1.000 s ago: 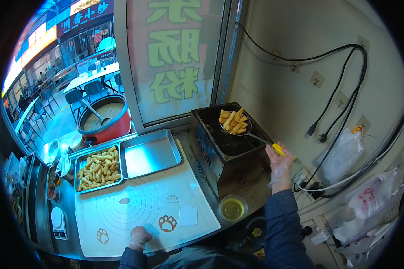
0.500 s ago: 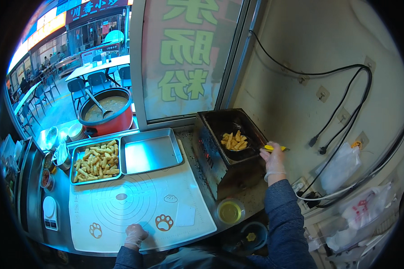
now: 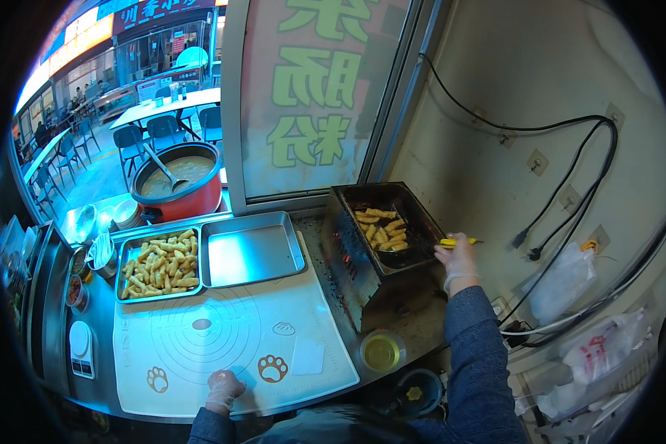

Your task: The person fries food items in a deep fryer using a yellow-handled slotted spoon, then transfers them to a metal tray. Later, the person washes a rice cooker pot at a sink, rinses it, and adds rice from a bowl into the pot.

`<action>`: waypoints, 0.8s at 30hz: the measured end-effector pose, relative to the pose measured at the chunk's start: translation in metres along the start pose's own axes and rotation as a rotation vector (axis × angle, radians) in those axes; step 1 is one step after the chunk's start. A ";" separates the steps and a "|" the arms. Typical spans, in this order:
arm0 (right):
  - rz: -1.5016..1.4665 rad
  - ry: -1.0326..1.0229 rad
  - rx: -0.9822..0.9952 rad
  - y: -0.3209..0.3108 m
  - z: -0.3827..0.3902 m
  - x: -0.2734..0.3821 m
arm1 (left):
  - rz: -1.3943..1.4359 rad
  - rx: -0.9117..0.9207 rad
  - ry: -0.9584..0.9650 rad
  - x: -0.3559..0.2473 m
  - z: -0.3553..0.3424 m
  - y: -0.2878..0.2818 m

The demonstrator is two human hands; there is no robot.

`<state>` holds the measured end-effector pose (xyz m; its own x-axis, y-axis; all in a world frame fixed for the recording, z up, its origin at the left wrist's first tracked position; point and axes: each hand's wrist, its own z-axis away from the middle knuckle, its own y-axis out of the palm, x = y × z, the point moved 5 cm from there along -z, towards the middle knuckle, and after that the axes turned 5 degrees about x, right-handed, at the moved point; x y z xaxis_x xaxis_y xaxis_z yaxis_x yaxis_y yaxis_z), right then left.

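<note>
My right hand [image 3: 459, 257], in a clear glove, is closed round the yellow handle [image 3: 451, 242] of a skimmer, at the near right edge of the black metal fryer [image 3: 362, 285]. Its bowl is hidden under golden fried dough sticks [image 3: 379, 231] in the fryer's dark well. My left hand [image 3: 224, 388], also gloved, rests with curled fingers on the near edge of the white baking mat [image 3: 222, 333]; I see nothing in it. Beyond the mat, a metal tray full of fried sticks [image 3: 160, 265] stands beside a bare metal tray [image 3: 251, 248].
A red pot [image 3: 192, 198] of soup with a ladle stands at the window. A bowl of yellow liquid [image 3: 382, 352] sits near the fryer. A small white scale [image 3: 81, 348] is at the left. Black cables [image 3: 570, 118] and plastic bags [image 3: 566, 277] hang on the right wall.
The fried sticks, heaped together before, now lie more spread out in the fryer. My right hand has shifted slightly with the handle. My left hand stays in place on the mat.
</note>
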<state>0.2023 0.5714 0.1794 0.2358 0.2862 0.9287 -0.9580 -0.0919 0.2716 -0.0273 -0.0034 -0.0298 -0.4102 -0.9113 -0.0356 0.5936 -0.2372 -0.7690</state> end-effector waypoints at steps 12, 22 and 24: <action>-0.364 0.050 0.005 0.050 0.005 -0.058 | -0.001 -0.012 0.022 0.005 -0.006 0.005; -0.408 -0.091 -0.039 0.048 0.001 -0.047 | 0.018 0.016 -0.001 0.008 -0.005 0.007; -0.407 -0.092 -0.017 0.046 0.002 -0.048 | 0.029 -0.012 0.002 0.008 -0.004 0.007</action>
<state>0.1477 0.5517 0.1479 0.6084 0.2093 0.7655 -0.7861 0.0268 0.6175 -0.0296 -0.0111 -0.0382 -0.3940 -0.9172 -0.0592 0.5971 -0.2065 -0.7752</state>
